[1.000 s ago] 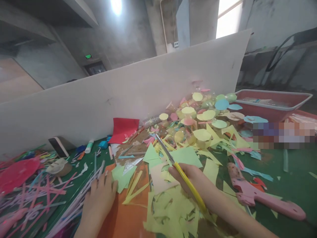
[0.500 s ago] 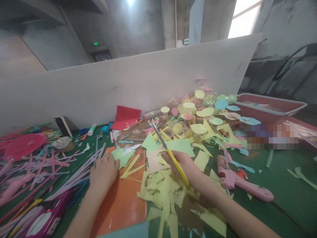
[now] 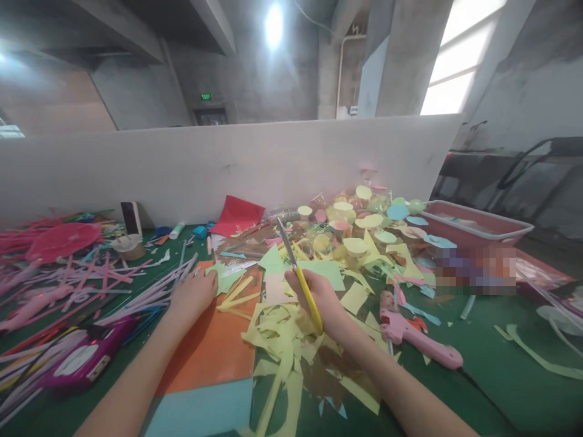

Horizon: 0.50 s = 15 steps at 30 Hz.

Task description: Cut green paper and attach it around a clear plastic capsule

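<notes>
- Scissors (image 3: 299, 279): in the right hand (image 3: 324, 300), above the yellow scraps (image 3: 282, 343), blades pointing away from the person, yellow handle toward the body.
- Right fingers: wrapped round that handle, gripping it.
- Left hand (image 3: 194, 296): at the upper left of the orange sheet (image 3: 221, 355), fingers bent at the left edge of the green paper (image 3: 229, 281); whether they pinch it, I cannot tell.
- Blue sheet (image 3: 204, 408): at the near end of the orange one.
- Straws (image 3: 152, 296): loosely bundled, left of the left hand.
- Glue gun (image 3: 421, 341): pink, lying right of the right hand on the green tabletop (image 3: 505, 394).
- Paper discs (image 3: 355, 245): heaped beyond the scissors, mostly to their right.
- Red sheet (image 3: 239, 215): near the white board (image 3: 182, 170) at the back.
- Bin (image 3: 478, 223): pink, pale-rimmed, far right.
</notes>
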{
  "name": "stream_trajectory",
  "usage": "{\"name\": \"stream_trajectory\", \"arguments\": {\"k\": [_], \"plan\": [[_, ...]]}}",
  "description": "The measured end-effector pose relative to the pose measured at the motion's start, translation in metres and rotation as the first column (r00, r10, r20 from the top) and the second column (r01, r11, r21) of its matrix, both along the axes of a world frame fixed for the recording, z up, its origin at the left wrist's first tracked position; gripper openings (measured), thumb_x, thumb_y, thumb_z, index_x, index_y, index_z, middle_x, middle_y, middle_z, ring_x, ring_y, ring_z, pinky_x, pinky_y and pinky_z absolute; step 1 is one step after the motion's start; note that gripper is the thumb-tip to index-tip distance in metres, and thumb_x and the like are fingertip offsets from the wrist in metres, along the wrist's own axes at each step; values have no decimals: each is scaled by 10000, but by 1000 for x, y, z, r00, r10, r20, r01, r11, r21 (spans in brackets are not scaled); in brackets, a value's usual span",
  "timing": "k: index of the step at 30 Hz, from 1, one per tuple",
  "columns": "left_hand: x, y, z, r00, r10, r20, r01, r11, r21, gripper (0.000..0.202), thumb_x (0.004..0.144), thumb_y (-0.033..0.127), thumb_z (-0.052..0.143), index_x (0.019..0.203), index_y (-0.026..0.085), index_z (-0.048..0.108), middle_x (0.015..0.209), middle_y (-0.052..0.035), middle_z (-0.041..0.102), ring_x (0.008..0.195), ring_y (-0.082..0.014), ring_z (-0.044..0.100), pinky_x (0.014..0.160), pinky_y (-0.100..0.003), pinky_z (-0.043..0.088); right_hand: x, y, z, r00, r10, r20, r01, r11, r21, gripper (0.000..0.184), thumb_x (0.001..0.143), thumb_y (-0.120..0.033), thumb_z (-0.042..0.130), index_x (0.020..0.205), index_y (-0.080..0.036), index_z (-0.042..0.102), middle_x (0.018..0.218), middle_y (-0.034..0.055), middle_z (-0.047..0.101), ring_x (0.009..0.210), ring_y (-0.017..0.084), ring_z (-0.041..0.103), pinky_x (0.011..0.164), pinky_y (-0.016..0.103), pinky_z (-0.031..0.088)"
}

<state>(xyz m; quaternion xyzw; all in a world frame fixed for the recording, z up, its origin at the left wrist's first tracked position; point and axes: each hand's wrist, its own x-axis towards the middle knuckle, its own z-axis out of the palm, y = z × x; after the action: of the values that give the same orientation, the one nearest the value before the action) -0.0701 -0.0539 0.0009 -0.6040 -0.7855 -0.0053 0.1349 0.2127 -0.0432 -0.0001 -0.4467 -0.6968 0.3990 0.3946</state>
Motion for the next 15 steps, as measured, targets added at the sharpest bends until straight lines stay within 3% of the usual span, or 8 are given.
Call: {"name": "stream_trajectory", "arguments": {"k": [3, 8, 11, 13, 15], "plan": [[1, -1, -2, 997, 11, -82, -16, 998, -58, 344, 910, 195, 346, 1015, 141, 670, 1077, -206, 631, 1041, -374, 598, 826, -519, 470, 1, -1, 5, 1000, -15, -18, 15, 1000, 13, 486, 852, -658, 454, 647, -221, 398, 583, -42, 426, 564, 132, 390, 540, 247, 298], [-8, 6, -14, 998, -29, -49, 29, 1000, 8, 427, 930, 232, 322, 1245, 111, 584, 1236, -240, 586, 1188, -397, 518, 910, -568, 437, 0, -2, 7, 998, -28, -50, 26, 999, -32, 464, 849, -624, 477, 630, -222, 397, 566, -45, 409, 546, 133, 380, 528, 250, 277], [-20, 16, -23, 993, -118, -20, 118, 993, -4, 472, 937, 225, 318, 1371, 128, 478, 1371, -186, 540, 1295, -300, 464, 1035, -470, 389, -1, -2, 5, 999, -15, -42, 15, 1000, -1, 446, 849, -600, 489, 629, -221, 406, 574, -42, 415, 557, 136, 382, 534, 249, 281], [-27, 21, -27, 984, -176, 2, 176, 984, -22, 461, 944, 215, 302, 1358, 149, 492, 1378, -146, 555, 1302, -234, 473, 1085, -400, 349, -1, -3, 4, 999, -3, -49, 4, 1000, 20, 433, 850, -590, 492, 636, -222, 411, 582, -42, 420, 561, 135, 380, 537, 247, 286], [-32, 24, -31, 981, -193, 18, 193, 981, -25, 451, 940, 205, 296, 1328, 163, 521, 1372, -133, 568, 1293, -214, 488, 1108, -395, 319, -1, -3, 4, 999, 2, -48, -1, 1000, 20, 434, 851, -595, 489, 639, -225, 408, 582, -44, 419, 558, 134, 376, 535, 245, 287]]}}
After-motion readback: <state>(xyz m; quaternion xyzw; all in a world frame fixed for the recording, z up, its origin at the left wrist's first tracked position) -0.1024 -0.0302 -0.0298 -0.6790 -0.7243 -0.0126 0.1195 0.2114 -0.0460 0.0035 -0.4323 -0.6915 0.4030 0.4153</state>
